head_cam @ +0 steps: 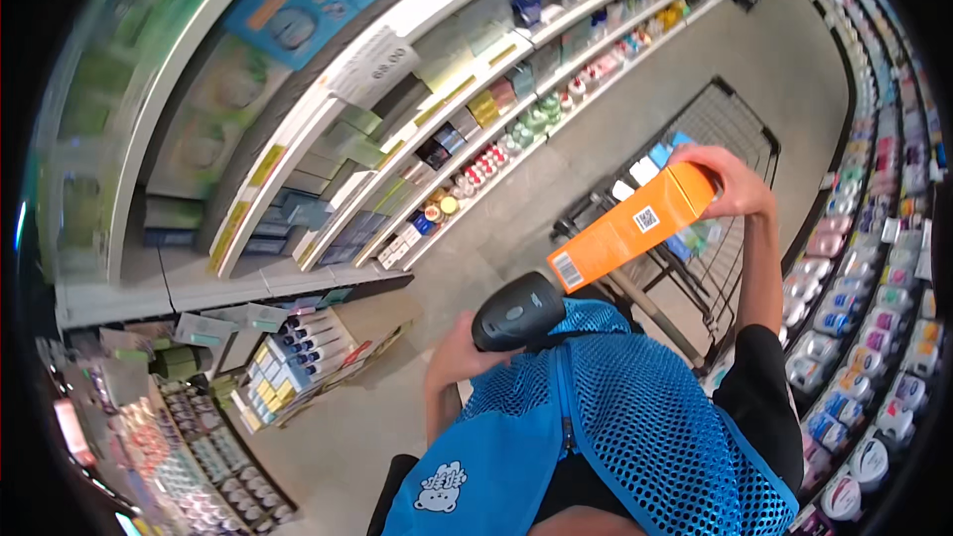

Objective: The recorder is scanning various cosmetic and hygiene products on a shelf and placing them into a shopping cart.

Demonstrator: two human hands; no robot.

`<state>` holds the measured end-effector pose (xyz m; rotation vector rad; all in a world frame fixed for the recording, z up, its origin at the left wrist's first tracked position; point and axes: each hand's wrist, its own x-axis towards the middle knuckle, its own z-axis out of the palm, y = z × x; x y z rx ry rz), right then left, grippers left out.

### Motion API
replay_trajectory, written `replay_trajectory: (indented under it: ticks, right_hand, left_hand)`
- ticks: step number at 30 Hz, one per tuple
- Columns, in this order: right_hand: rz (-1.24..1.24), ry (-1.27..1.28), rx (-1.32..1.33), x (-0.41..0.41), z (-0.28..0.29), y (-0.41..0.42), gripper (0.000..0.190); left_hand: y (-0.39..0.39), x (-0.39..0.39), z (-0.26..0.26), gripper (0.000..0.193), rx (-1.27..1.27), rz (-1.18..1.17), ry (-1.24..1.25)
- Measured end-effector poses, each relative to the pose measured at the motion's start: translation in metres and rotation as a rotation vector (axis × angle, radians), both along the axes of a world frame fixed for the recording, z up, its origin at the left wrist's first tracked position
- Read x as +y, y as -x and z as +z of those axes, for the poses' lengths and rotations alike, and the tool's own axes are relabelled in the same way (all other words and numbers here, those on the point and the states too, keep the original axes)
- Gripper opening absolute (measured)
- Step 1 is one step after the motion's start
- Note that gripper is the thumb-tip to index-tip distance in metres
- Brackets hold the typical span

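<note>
A black handheld barcode scanner (pixel 519 313) is gripped in my left hand (pixel 463 357), in front of the blue mesh vest. Its front end is close to the lower end of an orange cardboard box (pixel 618 238). My right hand (pixel 733 182) holds that box by its upper end, fingers wrapped around the far side. A barcode label shows at the box's near end and a square printed code farther up. Behind the box stands a wire shopping cart (pixel 733 126) with several packages inside, partly covered by the box and my right arm.
White store shelving (pixel 461 97) with boxed and bottled goods runs along the left. Curved shelves of jars and tubs (pixel 856 320) line the right side. A cardboard display (pixel 298 357) of bottles and boxes stands at the lower left, beside grey floor (pixel 357 417).
</note>
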<state>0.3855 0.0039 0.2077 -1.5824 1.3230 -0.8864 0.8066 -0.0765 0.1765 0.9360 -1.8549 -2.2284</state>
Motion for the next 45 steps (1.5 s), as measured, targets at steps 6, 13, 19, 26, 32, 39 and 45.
replay_trajectory:
  ticks: [6, 13, 19, 26, 32, 39, 45]
  right_hand:
    - [0.173, -0.043, 0.055, -0.071, 0.042, -0.075, 0.058]
    - [0.29, 0.007, 0.235, -0.132, 0.065, -0.152, 0.062]
    - [0.006, 0.306, 0.624, -0.167, 0.12, -0.138, 0.061]
    - [-0.341, 0.624, 1.047, -0.27, 0.179, -0.039, 0.068]
    - [-0.36, 0.69, 1.081, -0.366, 0.163, 0.035, 0.069]
    - [-0.19, 0.706, 0.968, -0.423, 0.15, 0.065, 0.068]
    - [-0.142, 0.539, 1.028, -0.455, 0.149, 0.07, 0.067]
  left_hand:
    - [-0.072, -0.007, -0.016, 0.016, 0.124, 0.159, -0.034]
    - [-0.148, -0.017, -0.038, 0.017, 0.229, 0.302, -0.064]
    - [-0.192, -0.039, -0.058, 0.019, 0.169, 0.369, -0.04]
    - [-0.188, -0.056, -0.072, 0.017, 0.174, 0.521, -0.036]
    - [-0.156, -0.065, -0.078, 0.027, 0.123, 0.552, -0.037]
    - [-0.108, -0.091, -0.068, 0.022, 0.074, 0.589, -0.035]
    - [-0.085, -0.105, -0.061, 0.021, 0.011, 0.588, -0.034]
